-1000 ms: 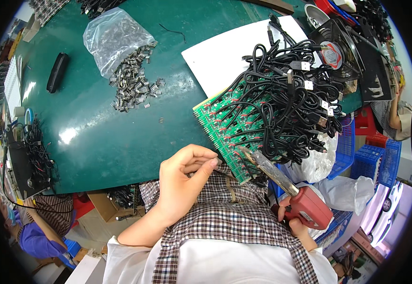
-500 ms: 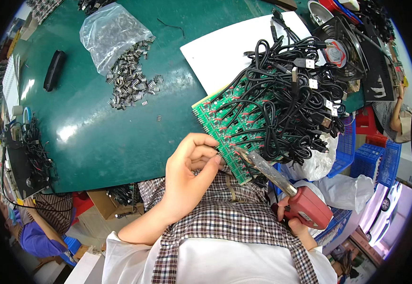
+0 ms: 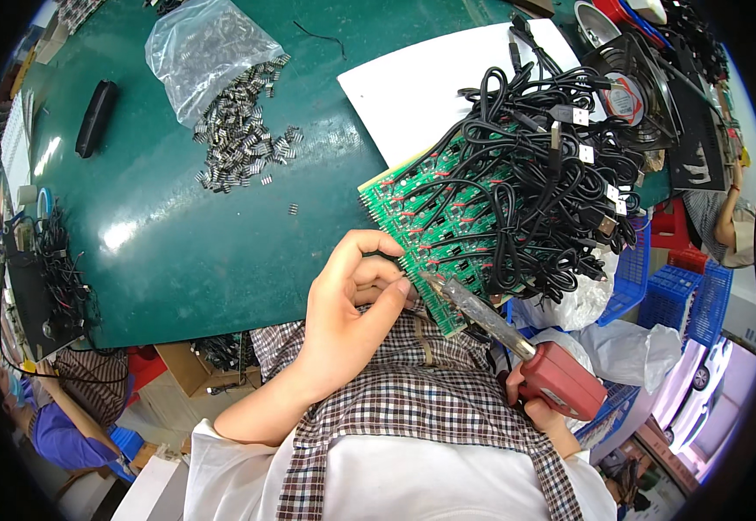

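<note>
A panel of green circuit boards (image 3: 426, 217) lies at the table's near edge, with pin-like metal parts along its left side. Black USB cables (image 3: 517, 234) with red-marked joints are attached and heaped over its right part. At the panel's lower left edge is my left hand (image 3: 343, 321), thumb and fingertips closed together; whatever they pinch is too small to make out. My right hand (image 3: 536, 410) is wrapped round the handle of a red soldering gun (image 3: 562, 379), partly hidden behind it. Its tip points at the panel's edge, close to my left fingertips.
Small metal connector pieces (image 3: 239, 143) spill from a clear plastic bag (image 3: 209, 52) on the green table (image 3: 196, 269). A white sheet (image 3: 413, 87) lies beneath the cables. A fan (image 3: 634, 95) stands at the far right, blue crates (image 3: 673, 295) below it. A black case (image 3: 97, 119) lies left.
The soldering gun's tip has shifted slightly left toward the panel's edge and my left fingertips. My left hand stays pinched at that edge. The whole view has shifted a little.
</note>
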Motion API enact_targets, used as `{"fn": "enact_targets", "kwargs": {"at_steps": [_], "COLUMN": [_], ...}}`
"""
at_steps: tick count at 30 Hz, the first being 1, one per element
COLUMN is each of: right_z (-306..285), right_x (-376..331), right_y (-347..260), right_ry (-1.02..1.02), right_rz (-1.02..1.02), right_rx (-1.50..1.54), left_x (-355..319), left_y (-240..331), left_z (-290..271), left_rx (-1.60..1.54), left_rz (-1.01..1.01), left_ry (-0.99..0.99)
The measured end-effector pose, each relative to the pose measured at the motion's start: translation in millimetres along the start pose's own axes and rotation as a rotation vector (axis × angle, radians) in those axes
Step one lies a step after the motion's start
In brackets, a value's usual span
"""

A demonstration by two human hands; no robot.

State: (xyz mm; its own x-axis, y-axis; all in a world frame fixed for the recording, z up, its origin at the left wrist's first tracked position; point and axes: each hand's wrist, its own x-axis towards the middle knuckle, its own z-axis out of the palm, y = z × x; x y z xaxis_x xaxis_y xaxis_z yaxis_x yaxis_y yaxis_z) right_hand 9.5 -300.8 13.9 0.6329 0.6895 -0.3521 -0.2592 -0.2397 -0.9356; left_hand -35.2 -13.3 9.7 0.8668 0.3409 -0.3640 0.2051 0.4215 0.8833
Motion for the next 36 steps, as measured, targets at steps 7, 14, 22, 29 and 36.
{"fn": "enact_targets", "kwargs": {"at_steps": [7,14,22,29,36], "right_z": [0,-2,-12,-9,-16], "right_x": [-5,-3,-20,-12,-14], "right_y": [8,17,38,22,32], "right_ry": [0.028,0.058,0.091,0.083,0.014], "right_rz": [-0.004,-0.114,-0.176,-0.196,-0.228], "right_rx": [-0.022,-0.21,-0.451,-0.396,-0.484], "left_x": [1,1,1,1,1], "left_y": [-1,-1,-1,-2,0], "left_z": [2,2,4,4,2], "left_rx": [0.005,0.022,0.024,0.033,0.025], "left_rz": [-0.002,0.018,0.016,0.022,0.016], "left_ry": [-0.027,0.008,0.017,0.029,0.028]}}
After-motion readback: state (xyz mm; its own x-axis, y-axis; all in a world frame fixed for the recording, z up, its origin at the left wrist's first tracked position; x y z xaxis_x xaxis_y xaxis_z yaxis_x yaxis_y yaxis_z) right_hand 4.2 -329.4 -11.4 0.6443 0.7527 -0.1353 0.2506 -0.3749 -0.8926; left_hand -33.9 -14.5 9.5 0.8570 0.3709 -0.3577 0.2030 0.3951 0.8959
